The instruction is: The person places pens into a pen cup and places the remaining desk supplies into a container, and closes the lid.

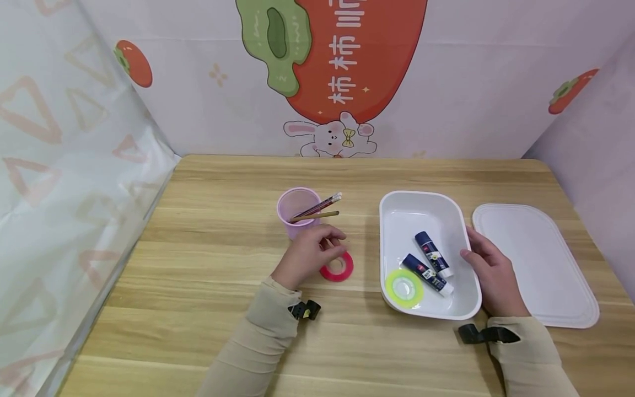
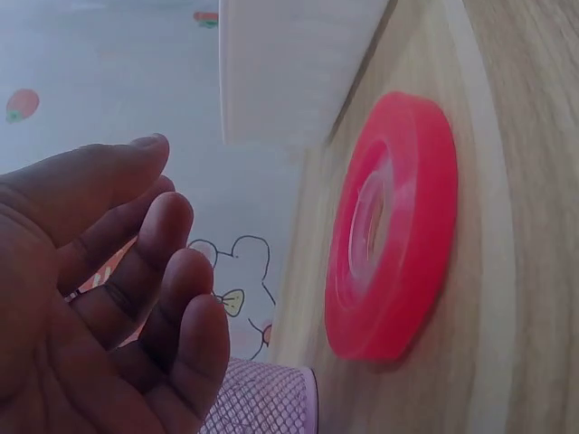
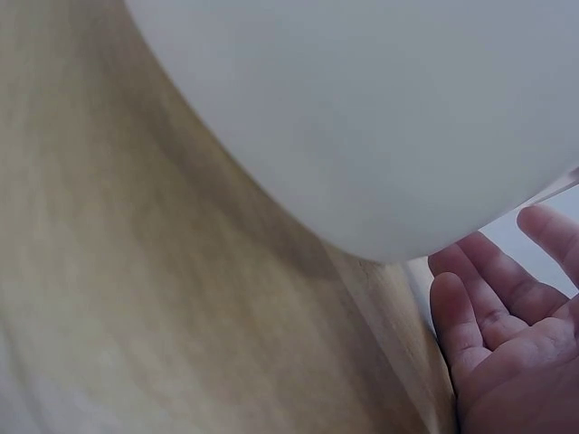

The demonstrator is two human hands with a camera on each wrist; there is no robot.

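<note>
My left hand [image 1: 310, 253] hovers beside a red roll of tape [image 1: 343, 268] lying flat on the table. In the left wrist view its fingers [image 2: 185, 285] are loosely bent, apart from the tape and holding nothing. My right hand [image 1: 491, 270] grips the right wall of a white plastic box [image 1: 430, 199], its thumb over the rim and its fingers along the outside. Inside the box lie two dark blue glue sticks [image 1: 434, 255] with white ends and a yellow-green roll of tape [image 1: 416, 294].
Behind my left hand stands a lilac mesh pen cup [image 1: 284, 212] with several pencils [image 1: 317, 208] leaning right. A white lid [image 1: 541, 264] lies flat to the right of the box. A printed cloth backdrop [image 1: 461, 99] rises behind the wooden table [image 1: 208, 259].
</note>
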